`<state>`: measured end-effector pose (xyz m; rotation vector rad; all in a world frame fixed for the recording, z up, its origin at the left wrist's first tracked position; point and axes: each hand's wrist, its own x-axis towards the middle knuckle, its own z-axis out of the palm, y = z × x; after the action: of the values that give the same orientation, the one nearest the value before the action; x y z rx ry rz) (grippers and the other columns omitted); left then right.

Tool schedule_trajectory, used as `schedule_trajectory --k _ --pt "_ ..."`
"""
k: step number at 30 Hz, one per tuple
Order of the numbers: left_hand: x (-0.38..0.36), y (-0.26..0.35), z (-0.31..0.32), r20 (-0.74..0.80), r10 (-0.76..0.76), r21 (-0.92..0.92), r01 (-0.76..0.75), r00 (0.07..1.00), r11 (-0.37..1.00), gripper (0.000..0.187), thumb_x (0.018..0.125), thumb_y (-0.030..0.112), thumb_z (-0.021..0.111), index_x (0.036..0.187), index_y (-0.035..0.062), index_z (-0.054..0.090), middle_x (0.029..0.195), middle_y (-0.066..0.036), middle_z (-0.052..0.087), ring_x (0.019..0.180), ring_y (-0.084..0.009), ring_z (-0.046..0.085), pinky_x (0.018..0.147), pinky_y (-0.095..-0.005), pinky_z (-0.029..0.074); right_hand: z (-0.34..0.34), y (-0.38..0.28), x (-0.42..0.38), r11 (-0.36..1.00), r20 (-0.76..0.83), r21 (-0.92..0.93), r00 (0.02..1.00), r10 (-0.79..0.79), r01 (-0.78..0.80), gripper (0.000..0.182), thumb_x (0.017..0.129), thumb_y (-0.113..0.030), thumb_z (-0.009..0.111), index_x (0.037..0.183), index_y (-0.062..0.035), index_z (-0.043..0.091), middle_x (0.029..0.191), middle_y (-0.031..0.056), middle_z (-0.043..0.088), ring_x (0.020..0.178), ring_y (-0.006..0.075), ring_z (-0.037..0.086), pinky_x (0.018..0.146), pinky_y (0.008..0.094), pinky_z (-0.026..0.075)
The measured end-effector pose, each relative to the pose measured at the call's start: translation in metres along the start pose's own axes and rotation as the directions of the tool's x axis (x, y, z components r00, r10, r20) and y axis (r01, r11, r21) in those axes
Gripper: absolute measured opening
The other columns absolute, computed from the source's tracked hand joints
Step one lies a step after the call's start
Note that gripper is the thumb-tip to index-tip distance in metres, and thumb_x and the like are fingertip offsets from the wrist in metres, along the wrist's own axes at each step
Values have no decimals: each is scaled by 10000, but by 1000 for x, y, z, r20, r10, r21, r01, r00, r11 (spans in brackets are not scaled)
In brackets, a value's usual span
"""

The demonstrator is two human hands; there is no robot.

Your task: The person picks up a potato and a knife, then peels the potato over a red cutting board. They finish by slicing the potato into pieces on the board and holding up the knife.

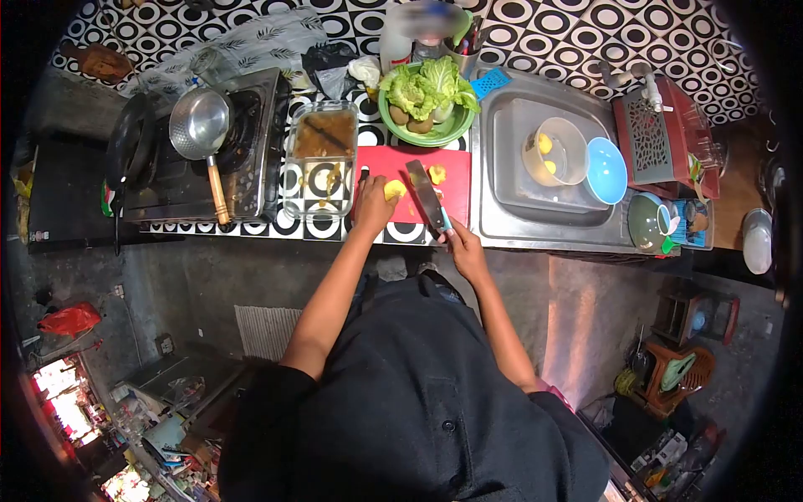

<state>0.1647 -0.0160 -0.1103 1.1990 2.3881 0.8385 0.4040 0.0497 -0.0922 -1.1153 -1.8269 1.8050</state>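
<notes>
A red cutting board (458, 201) lies on the counter between the stove and the sink. On its left part my left hand (375, 203) is closed on a yellow piece of food (395, 189). My right hand (460, 246) grips the handle of a wide-bladed knife (425, 191), whose blade points up and left over the board, a little right of the yellow piece. Another yellow, uneven piece (437, 174) lies on the board right of the blade. A dark-handled item is partly hidden beside my left hand.
Behind the board stands a green bowl (427, 138) of leafy greens and brown round items. Left are a glass container (288, 188) and a stove (259, 159) with a pan (199, 124). Right, the sink (510, 197) holds a bowl with yellow pieces (571, 159) and a blue bowl (606, 170).
</notes>
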Motion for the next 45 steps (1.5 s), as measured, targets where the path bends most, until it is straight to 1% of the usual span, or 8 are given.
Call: schedule_trajectory --k 4,13,19,20,24,39,40,45 --pt "-13 -2 13 -135 225 -134 -243 965 961 376 751 -21 772 1047 10 544 1076 -181 506 1059 -405 540 912 -485 481 3 -1 -9 999 -22 -41 1000 -10 9 373 1048 -117 495 1407 -55 574 804 19 660 661 78 551 635 256 491" --pt "-33 -15 22 -206 358 -99 -383 911 918 352 773 -60 756 1032 -5 523 1068 -182 504 974 -361 555 836 -425 490 9 10 -20 998 -88 -58 996 25 -30 370 1036 -105 509 1394 -48 584 773 33 668 647 92 546 629 272 484" --pt "-26 -17 20 -228 253 -168 -293 940 941 326 832 22 757 1070 -23 539 1063 -178 536 944 -358 583 802 -422 502 12 8 -20 998 -74 7 995 69 -68 365 1057 -128 489 1400 -39 579 818 21 668 655 77 530 622 245 471" --pt "-24 -19 20 -178 161 -199 -196 971 960 391 870 74 722 1220 7 559 1123 -186 549 1008 -391 580 885 -461 485 13 8 -18 996 -63 25 995 83 -82 365 1067 -139 479 1403 -32 573 836 18 666 661 72 525 622 236 466" --pt "-16 -15 8 -145 208 -126 -227 967 966 557 852 67 758 1366 54 543 1062 -146 551 944 -317 606 824 -392 526 30 10 1 984 -43 167 996 73 -65 369 1065 -112 470 1414 -23 552 832 16 653 639 66 525 588 227 454" --pt "-5 -19 -11 66 149 -233 -130 987 964 562 788 0 778 1316 80 600 1115 -135 597 966 -315 607 830 -384 526 67 5 29 975 -55 220 997 47 -34 358 1068 -111 435 1390 -19 560 774 25 617 621 82 518 586 258 452" --pt "-4 -20 -9 15 171 -242 -162 985 956 586 755 -13 803 1304 65 614 1007 -103 608 843 -237 588 776 -342 512 68 6 30 976 -62 217 997 43 -29 357 1065 -106 437 1389 -21 562 770 23 614 621 83 516 587 260 452" --pt "-2 -22 -9 57 89 -370 -62 994 927 564 767 -40 776 1301 54 621 993 -92 608 837 -200 579 759 -322 517 67 4 33 992 -94 123 996 -2 14 355 1055 -93 454 1387 -43 571 765 29 612 616 95 514 593 269 456"
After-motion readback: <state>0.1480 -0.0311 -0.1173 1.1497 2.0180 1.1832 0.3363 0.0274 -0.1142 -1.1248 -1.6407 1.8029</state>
